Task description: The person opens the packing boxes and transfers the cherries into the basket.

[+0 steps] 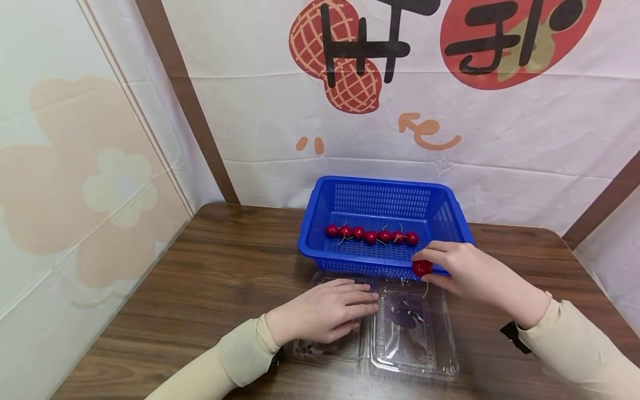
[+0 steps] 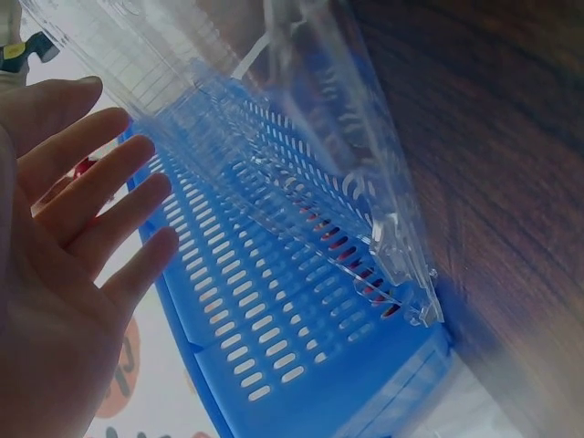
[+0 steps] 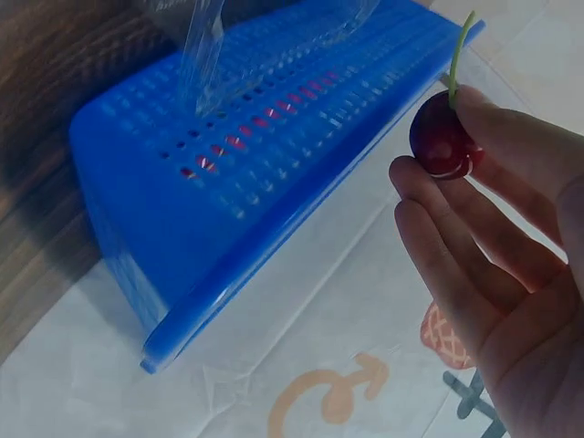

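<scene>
My right hand pinches a dark red cherry between thumb and fingertips, over the front rim of a blue plastic basket. In the right wrist view, the cherry has its green stem pointing up. A row of several red cherries with stems lies on the basket's floor. In front of the basket is a clear plastic clamshell box, spread open in two halves. Over its left half is my left hand, palm down with fingers extended; the left wrist view shows that hand holding nothing.
Beneath everything is a dark wood-grain table. Behind it hangs a pale printed cloth, close to the basket's back side. Similar cloth borders the table's left side.
</scene>
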The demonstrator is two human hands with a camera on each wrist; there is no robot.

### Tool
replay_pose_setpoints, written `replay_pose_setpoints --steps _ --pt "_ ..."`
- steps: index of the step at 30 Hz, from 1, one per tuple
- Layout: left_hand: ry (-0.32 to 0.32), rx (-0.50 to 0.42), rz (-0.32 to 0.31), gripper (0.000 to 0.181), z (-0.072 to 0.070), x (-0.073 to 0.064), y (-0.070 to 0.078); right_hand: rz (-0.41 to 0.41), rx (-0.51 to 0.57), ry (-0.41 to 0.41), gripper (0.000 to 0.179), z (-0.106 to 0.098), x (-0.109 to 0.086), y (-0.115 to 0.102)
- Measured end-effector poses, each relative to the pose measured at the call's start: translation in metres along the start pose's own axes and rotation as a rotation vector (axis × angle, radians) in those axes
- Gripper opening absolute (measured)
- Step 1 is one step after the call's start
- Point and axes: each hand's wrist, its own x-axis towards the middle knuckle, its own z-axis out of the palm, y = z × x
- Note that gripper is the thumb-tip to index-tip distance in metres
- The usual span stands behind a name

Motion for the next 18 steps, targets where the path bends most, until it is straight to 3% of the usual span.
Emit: replay_pose_setpoints --steps 18 --pt "0.001 0.014 -0.002 0.044 -0.002 0.001 0.002 0.090 -0.048 -0.041 0.030 -0.006 0.009 0.024"
